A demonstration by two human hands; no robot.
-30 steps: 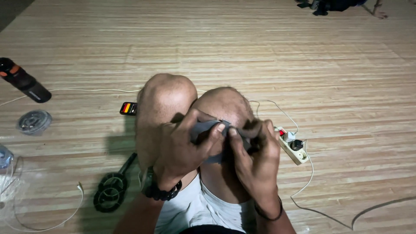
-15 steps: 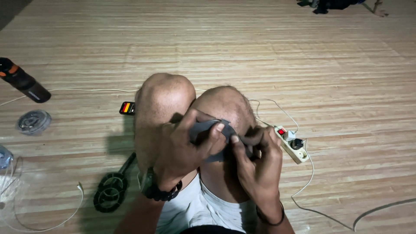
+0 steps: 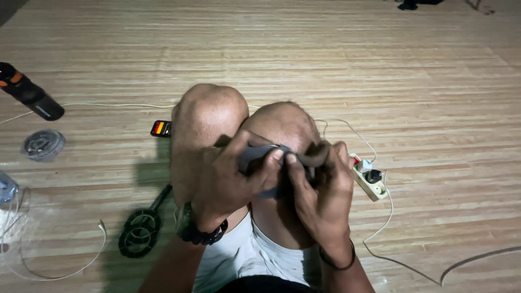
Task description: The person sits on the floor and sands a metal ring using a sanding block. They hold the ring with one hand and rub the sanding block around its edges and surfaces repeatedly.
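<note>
I sit on a wooden floor with both knees drawn up. My left hand [image 3: 230, 182] and my right hand [image 3: 320, 187] meet just below the knees, both gripping a small flat grey object [image 3: 255, 155]. The left thumb and fingers wrap its left part. The right fingertips press on its right end. Most of the object is hidden by my fingers, so its kind is unclear. A dark watch sits on my left wrist and a thin band on my right wrist.
A white power strip [image 3: 370, 179] with plugged cables lies right of my right hand. A black round wire piece [image 3: 140, 232] lies at lower left. A black bottle [image 3: 28, 93], a clear round lid [image 3: 43, 144] and a small striped device [image 3: 161, 128] lie to the left.
My right hand has shifted slightly, its fingers regripping the grey object's right end. My left hand and knees have stayed in place.
</note>
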